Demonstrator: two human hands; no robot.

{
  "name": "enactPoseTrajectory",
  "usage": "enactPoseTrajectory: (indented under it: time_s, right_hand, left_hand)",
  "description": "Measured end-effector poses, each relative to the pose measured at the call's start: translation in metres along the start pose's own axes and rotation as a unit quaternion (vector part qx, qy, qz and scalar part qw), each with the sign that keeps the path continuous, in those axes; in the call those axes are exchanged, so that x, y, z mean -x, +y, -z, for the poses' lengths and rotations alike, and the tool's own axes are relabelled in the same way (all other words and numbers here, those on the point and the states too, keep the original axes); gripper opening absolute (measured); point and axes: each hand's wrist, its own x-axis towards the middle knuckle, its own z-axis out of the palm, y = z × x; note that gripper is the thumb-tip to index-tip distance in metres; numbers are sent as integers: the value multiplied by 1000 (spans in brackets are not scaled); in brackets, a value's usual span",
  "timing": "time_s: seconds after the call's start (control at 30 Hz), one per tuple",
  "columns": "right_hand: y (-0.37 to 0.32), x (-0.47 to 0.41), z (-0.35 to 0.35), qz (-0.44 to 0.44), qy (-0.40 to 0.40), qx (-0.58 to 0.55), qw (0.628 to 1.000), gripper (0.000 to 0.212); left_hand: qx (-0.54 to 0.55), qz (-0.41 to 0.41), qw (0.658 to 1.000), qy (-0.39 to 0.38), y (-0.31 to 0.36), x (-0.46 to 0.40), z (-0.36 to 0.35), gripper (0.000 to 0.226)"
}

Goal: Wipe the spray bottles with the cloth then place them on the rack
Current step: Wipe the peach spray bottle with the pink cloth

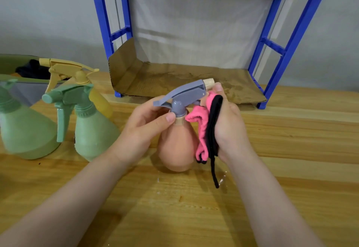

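Fingers (171,117): our left hand (144,123) pinches the smooth peach bottle (175,145) neck
Right hand (228,128): we're gripping the soft pink-and-black cloth (204,130) against its grey trigger

Left of the left hand (143,122), the farthest green bottle (25,130) is cut by the picture's edge and blurred. The yellow bottle (97,99) behind its green neighbour (93,130) shows only its trigger head and a strip of body. Beyond the hands, the rack (287,48) is cropped at the top. The right hand (227,126) hides part of the cloth (204,128).
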Motion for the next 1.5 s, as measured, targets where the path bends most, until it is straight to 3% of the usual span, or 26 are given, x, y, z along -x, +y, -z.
enactPoseTrajectory:
  time_s: [0.17,0.27,0.33,0.43,0.5,0.63,0.73,0.8,0.87,1.0,1.07,1.27,1.4,1.5]
  right_hand:
    - [-1,1,10,-2,-69,25,997,65]
    - [-2,3,8,-14,-58,-18,998,65]
    - [-2,3,6,-18,-44,-9,999,66]
    - [0,-1,8,-14,-26,74,997,69]
    - [4,-5,9,24,13,114,993,68]
    - [8,-15,16,79,164,146,972,65]
    - [3,-13,18,51,220,85,971,61]
    - [-4,-8,14,12,215,31,976,53]
    - [-6,-6,11,-8,195,-2,981,38]
    - [-6,-1,3,5,161,-12,987,41]
    - [-4,4,-5,38,133,25,990,32]
    - [20,12,-26,216,122,213,945,42]
    - [31,9,-25,246,102,287,920,42]
    - [31,4,-19,239,104,312,913,35]
  left_hand:
    - [42,57,992,-104,7,2,4,39]
    - [49,85,988,-118,10,3,4,52]
    - [28,76,989,-123,12,3,5,50]
    - [-31,29,993,-114,15,3,-2,23]
    - [-77,-7,994,-77,9,3,-6,24]
    - [-169,-64,983,34,1,4,-6,23]
    - [-357,-161,917,76,7,1,-8,21]
    - [-457,-183,866,85,11,0,-9,27]
    - [-507,-177,836,110,12,0,-8,32]
    - [-607,-171,764,138,9,1,-6,32]
    - [-642,-183,731,143,6,1,-5,29]
    - [-687,-236,669,155,4,0,-4,21]
    - [-700,-272,643,146,0,1,-9,23]
    - [-700,-273,644,146,-3,2,-10,11]
